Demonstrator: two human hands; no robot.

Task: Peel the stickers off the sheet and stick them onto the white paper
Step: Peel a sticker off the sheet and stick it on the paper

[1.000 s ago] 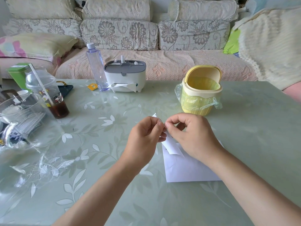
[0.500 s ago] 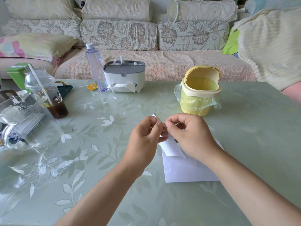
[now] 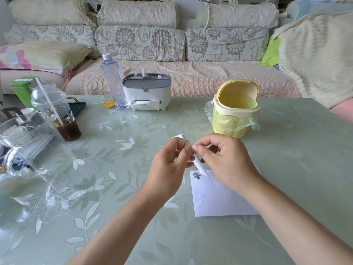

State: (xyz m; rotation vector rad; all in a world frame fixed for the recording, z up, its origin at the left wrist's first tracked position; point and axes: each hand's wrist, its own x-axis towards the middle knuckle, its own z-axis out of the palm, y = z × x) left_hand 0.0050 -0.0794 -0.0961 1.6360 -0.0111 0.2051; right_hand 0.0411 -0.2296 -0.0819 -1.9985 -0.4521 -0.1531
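Note:
A white paper (image 3: 215,199) lies flat on the green glass table, partly under my right forearm. One small purple sticker (image 3: 197,175) sits near its top left corner. Above the paper I hold the sticker sheet (image 3: 199,165), seen almost edge-on with its white back showing. My left hand (image 3: 168,165) grips the sheet from the left. My right hand (image 3: 223,161) pinches the sheet's upper edge between thumb and forefinger. The printed side of the sheet is hidden.
A yellow mini bin (image 3: 236,109) with a plastic liner stands just behind my hands. A tissue box (image 3: 146,94) and clear bottle (image 3: 112,83) stand at the back. A drink cup (image 3: 57,111), glass jug (image 3: 28,142) and crumpled plastic wrap (image 3: 44,196) crowd the left.
The sheet has turned more edge-on between my hands, uncovering the purple sticker on the white paper. Both hands stay in nearly the same place.

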